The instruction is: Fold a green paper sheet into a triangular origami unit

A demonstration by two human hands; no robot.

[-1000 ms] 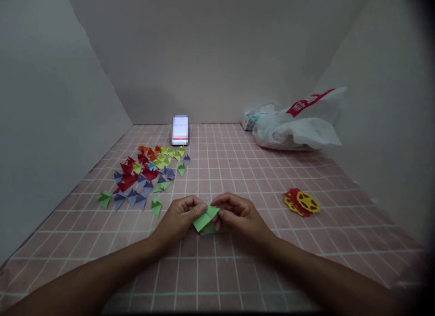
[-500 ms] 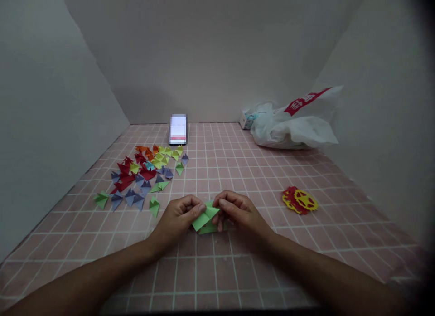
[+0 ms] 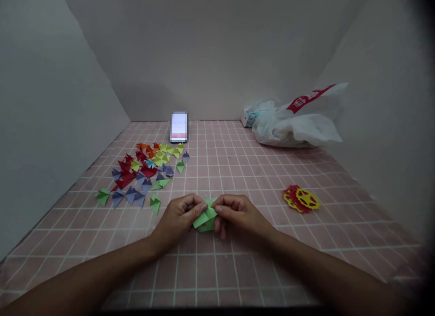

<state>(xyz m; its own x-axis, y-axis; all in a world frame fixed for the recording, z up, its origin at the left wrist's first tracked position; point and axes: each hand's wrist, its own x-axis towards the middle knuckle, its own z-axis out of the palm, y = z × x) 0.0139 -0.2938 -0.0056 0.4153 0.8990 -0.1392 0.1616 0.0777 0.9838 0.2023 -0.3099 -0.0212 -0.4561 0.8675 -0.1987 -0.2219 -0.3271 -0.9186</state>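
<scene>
Tabletop (image 3: pixel 183 273) of pinkish squares with pale grid lines; both bare hands work near the middle of its near edge, forearms coming in from the near corners. Green paper (image 3: pixel 204 217), creased and angular, sits between the hands, nearer the near edge than the far one. Left hand (image 3: pixel 184 212): thumb pressed on the paper's upper left part, index finger bent behind, a firm pinch. Right hand (image 3: pixel 239 212): thumb and index finger closed on the paper's right tip, lower fingers loosely curled beneath. More green paper shows below the held fold; whether a flap or a separate sheet, cannot tell. Toward the left edge, a loose scatter of small folded pieces: orange ones (image 3: pixel 149 152) and yellow ones (image 3: pixel 161 158) farthest out, red ones (image 3: pixel 126 175) in the middle, purple ones (image 3: pixel 130 195) and a few green ones (image 3: pixel 155 204) nearer, a light blue one (image 3: pixel 150 163) among them. Phone (image 3: pixel 179 127) upright by the far edge, left of centre, screen lit and blurred. White plastic bag (image 3: pixel 295 132) with red band near the far right corner, patterned box (image 3: pixel 249 118) beside it. Toward the right edge, overlapping red and yellow cutouts (image 3: pixel 308 199), well apart from the right hand.
</scene>
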